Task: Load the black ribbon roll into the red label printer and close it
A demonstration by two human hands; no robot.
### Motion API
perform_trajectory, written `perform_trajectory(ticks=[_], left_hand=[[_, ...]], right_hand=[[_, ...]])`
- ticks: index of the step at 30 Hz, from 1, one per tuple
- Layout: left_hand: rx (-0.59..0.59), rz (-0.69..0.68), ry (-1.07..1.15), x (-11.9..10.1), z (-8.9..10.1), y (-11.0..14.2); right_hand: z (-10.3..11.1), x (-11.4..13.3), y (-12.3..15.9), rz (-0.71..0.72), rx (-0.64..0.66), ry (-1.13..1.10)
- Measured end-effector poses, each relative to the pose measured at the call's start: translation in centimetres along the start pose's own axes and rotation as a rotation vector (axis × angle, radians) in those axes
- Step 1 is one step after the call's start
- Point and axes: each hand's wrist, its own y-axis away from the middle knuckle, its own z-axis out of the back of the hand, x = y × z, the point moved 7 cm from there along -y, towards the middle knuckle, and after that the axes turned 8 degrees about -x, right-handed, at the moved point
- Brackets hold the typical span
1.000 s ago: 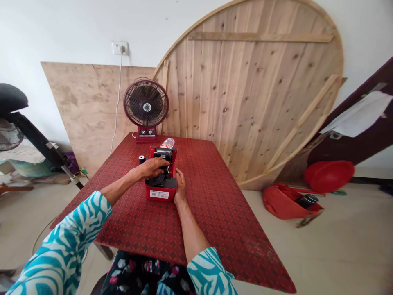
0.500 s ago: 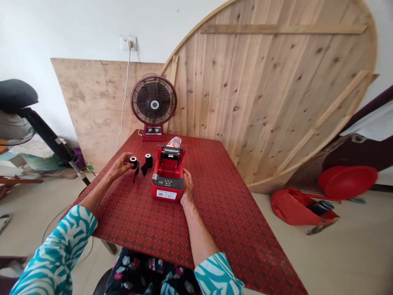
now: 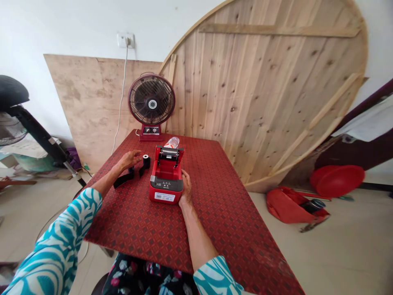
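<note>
A red and black label printer [image 3: 166, 186] stands on the table with its lid raised and its inside bay exposed. My right hand [image 3: 186, 190] is wrapped against the printer's right side, its fingers partly hidden behind it. My left hand [image 3: 130, 159] is open, fingers stretched towards a black ribbon roll [image 3: 146, 160] with a white core. I cannot tell whether the fingertips touch that roll. Below the left hand sits another black roll, mostly hidden, its loose black strip [image 3: 123, 179] lying across the tabletop.
Behind the printer lies a clear plastic bottle [image 3: 172, 142]. A dark red fan [image 3: 152, 104] stands at the back of the patterned red table [image 3: 221, 221]. A round wooden panel [image 3: 260, 82] leans on the wall. Red bag [image 3: 282, 205] and basin [image 3: 337, 180] are on the right.
My left hand has let go of the left roll and moved right, towards the other roll. The left roll's strip now stretches out leftward. My right hand stays at the printer.
</note>
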Motion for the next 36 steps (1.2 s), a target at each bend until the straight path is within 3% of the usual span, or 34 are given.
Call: perform_trajectory(ticks=[5, 8, 12, 15, 17, 20, 26, 32, 36], left_hand=[[0.070, -0.022, -0.034, -1.3, -2.4, -2.0], [0.100, -0.037, -0.029, -2.0, -2.6, -1.9], [0.091, -0.061, 0.031, -3.3, -0.6, -1.2], [0.092, -0.093, 0.231, -5.4, 1.6, 0.0], [0.129, -0.108, 0.356, -7.1, 2.7, 1.3], [0.219, -0.153, 0.372, -10.1, 2.9, 3.5], [0.277, -0.380, 0.245, -15.0, 0.0, 5.6], [0.295, -0.507, -0.172, -16.2, -3.3, 4.8], [0.374, -0.548, -0.446, -16.5, -5.3, 4.6]], right_hand=[[0.1, 0.0, -0.1, 0.058, 0.031, 0.021], [0.1, -0.1, -0.3, 0.089, 0.038, 0.039], [0.0, -0.5, -0.5, 0.051, 0.031, -0.004], [-0.2, -0.3, -0.4, 0.032, 0.025, -0.037], [-0.3, -0.2, -0.3, 0.024, 0.016, -0.042], [-0.4, 0.1, -0.2, 0.026, 0.013, -0.041], [-0.5, 0.2, -0.5, 0.060, 0.011, -0.020], [-0.7, 0.0, -0.8, 0.133, 0.052, -0.047], [-0.7, -0.6, -1.1, 0.139, 0.046, -0.042]])
